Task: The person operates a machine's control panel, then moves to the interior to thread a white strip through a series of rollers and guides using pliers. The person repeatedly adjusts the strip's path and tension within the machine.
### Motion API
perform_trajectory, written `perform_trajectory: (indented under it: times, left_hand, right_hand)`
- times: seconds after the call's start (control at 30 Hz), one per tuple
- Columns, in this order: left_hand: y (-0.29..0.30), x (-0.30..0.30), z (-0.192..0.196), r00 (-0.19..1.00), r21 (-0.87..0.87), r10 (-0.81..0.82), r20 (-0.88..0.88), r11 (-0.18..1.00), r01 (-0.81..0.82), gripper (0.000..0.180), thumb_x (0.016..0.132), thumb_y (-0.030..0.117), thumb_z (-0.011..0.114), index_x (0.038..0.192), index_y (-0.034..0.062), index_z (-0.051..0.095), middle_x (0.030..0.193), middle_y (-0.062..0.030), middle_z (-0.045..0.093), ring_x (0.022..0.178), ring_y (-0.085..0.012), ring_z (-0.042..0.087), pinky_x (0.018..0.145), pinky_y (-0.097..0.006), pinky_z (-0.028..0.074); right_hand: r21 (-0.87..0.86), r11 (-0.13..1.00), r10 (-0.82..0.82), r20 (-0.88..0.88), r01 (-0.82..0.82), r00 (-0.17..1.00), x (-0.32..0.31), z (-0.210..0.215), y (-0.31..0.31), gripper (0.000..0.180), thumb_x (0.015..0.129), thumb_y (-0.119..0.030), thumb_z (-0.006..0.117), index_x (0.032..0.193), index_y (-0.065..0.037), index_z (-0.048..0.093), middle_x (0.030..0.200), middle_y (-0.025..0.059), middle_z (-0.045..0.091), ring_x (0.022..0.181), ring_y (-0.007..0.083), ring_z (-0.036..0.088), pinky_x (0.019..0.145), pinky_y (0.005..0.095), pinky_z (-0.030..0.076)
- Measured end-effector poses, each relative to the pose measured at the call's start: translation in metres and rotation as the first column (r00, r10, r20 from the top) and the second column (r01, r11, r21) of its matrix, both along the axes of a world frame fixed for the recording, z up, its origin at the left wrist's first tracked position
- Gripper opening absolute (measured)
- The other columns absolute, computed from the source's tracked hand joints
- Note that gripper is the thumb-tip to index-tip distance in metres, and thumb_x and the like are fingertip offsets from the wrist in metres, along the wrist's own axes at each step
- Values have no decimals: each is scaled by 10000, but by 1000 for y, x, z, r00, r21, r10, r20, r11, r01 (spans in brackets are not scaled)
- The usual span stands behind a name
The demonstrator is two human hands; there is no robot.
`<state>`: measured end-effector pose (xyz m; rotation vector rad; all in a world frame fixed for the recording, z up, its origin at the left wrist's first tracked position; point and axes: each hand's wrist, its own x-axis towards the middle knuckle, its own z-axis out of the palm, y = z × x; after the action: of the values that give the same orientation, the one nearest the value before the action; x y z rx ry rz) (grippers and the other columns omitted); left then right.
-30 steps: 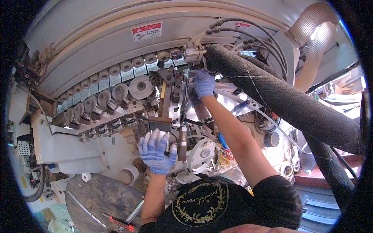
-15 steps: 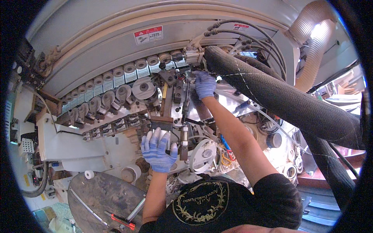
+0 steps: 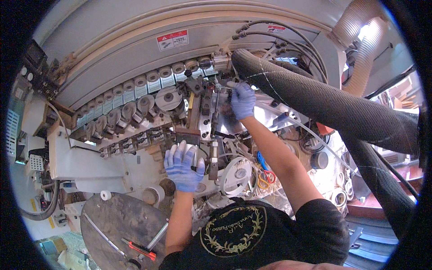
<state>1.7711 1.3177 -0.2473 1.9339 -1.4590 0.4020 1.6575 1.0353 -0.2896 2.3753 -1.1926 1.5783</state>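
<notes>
My left hand (image 3: pixel 183 167), in a blue-and-white striped glove, lies with its fingers spread against a metal block. A brown-edged plate (image 3: pixel 187 137) sits just beyond its fingertips. Farther off, my gloved right hand (image 3: pixel 243 100) is at the far end of the machine's central metal assembly (image 3: pixel 208 105). Its fingers are curled, with one digit reaching left toward a small metal fitting (image 3: pixel 219 85). Whatever they grip is hidden. Between the hands stands an upright metal cylinder (image 3: pixel 214 153), near a white reel (image 3: pixel 236 176).
A thick black ribbed hose (image 3: pixel 315 105) crosses close to my right hand and forearm. Rows of rollers (image 3: pixel 130 110) line the machine at left. A dark board (image 3: pixel 121 220) carries a red cutter knife (image 3: pixel 139 250) and metal rods. A pale strip (image 3: pixel 310 137) runs to the right.
My right hand has drawn slightly right and back from the fitting, its fingers more curled. My left hand stays on the block. The whole view has shifted a little.
</notes>
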Motion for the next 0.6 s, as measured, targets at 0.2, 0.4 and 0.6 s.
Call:
perform_trajectory:
  times: [0.2, 0.4, 0.6]
  left_hand:
    - [1, 0, -6, 1000, -29, -11, 25, 1000, 11, 369, 739, 389, 567, 1053, 200, 615, 1220, -53, 554, 1129, -278, 483, 993, -441, 328]
    - [4, -1, -16, 996, 17, 45, 76, 999, -46, 427, 758, 484, 543, 1058, 197, 643, 1237, -35, 550, 1171, -260, 445, 998, -418, 307]
    - [2, -4, -15, 997, 4, 43, 64, 999, -43, 357, 747, 401, 582, 1040, 204, 636, 1212, -32, 552, 1124, -279, 485, 972, -429, 354]
  right_hand:
    - [-24, 914, 372, 450, -405, 812, -37, 66, 58, 174, 785, 32, 619, 905, -87, 662, 885, 54, 658, 801, 181, 609, 787, 316, 471]
    - [83, 923, 231, 661, -376, 714, -123, 106, 144, 138, 822, -23, 633, 956, -54, 633, 833, 24, 622, 667, 101, 545, 625, 230, 451]
    - [502, 769, -30, 647, -396, 762, -208, 53, 215, 263, 843, -74, 603, 1097, -27, 553, 852, 33, 558, 702, 90, 517, 598, 235, 471]
